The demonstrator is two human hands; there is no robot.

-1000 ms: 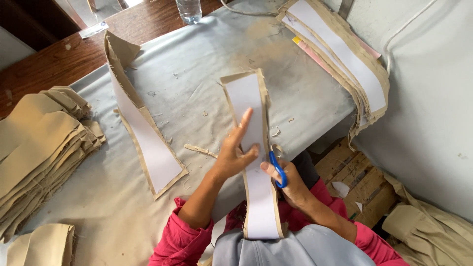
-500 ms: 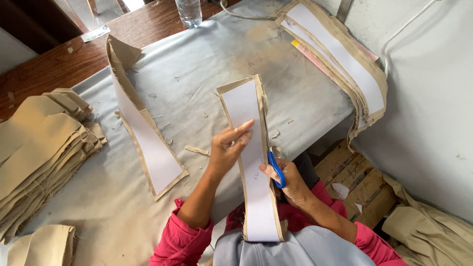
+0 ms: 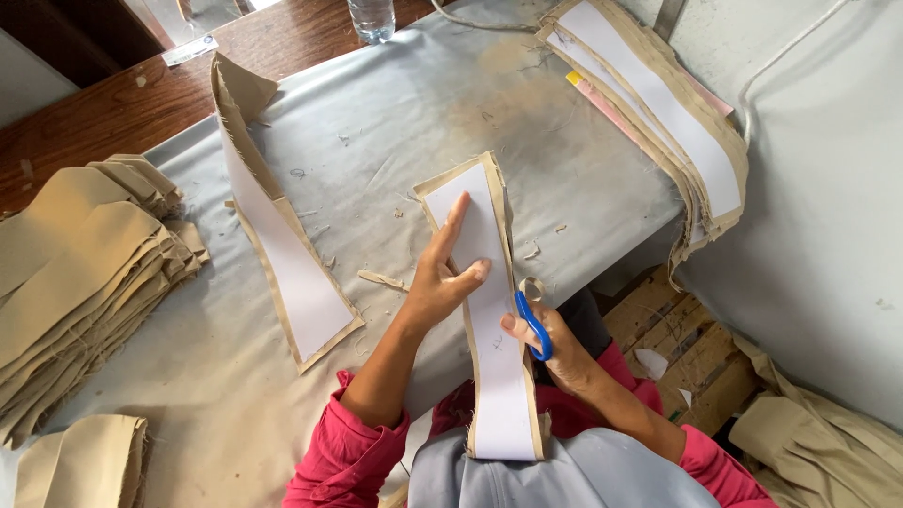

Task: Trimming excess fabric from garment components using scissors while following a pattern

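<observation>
Your right hand (image 3: 555, 353) grips blue-handled scissors (image 3: 532, 325), fingers closed through the loops, blades at the right edge of the long tan fabric strip with white paper pattern (image 3: 489, 320), which runs from your lap up onto the grey table cover (image 3: 376, 160). Just left of the scissors your left hand (image 3: 442, 277) presses flat and open on the pattern, holding nothing. Farther left lies a second tan strip with white pattern (image 3: 282, 254), beyond it a stack of tan cut pieces (image 3: 85, 263); far right of the grip sits a pile of patterned strips (image 3: 658, 103), with a clear bottle (image 3: 372, 19) at the far edge.
</observation>
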